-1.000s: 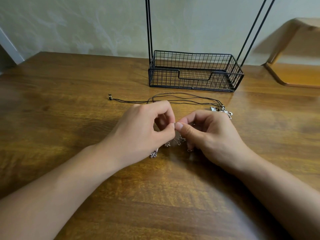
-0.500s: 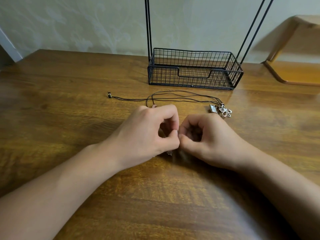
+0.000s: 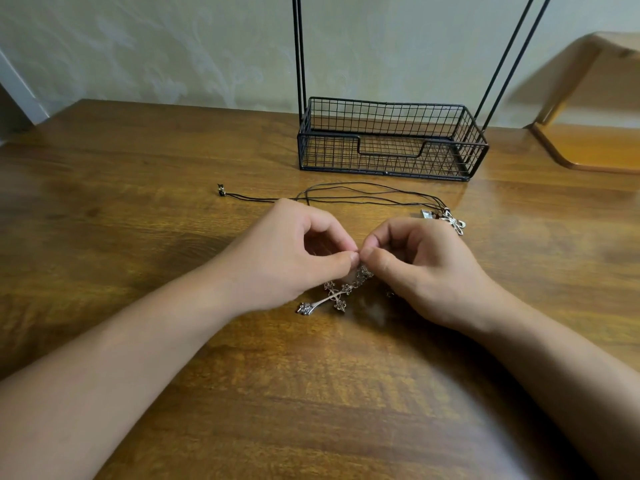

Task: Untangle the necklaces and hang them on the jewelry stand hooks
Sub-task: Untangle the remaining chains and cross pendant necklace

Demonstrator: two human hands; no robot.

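Silver chain is pinched between both hands just in front of the stand (image 3: 391,147): the left hand (image 3: 287,254) and the right hand (image 3: 422,268) each nip it thumb to forefinger, tips nearly touching, likely to work a knot apart. The cross (image 3: 329,297) dangles below them over the table (image 3: 138,202). Black cords (image 3: 363,195) lie between hands and stand, not yet hung.

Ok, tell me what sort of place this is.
Probably a room at home: a wooden table against a pale patterned wall, a black wire jewelry stand on it, and a wooden chair at the right.
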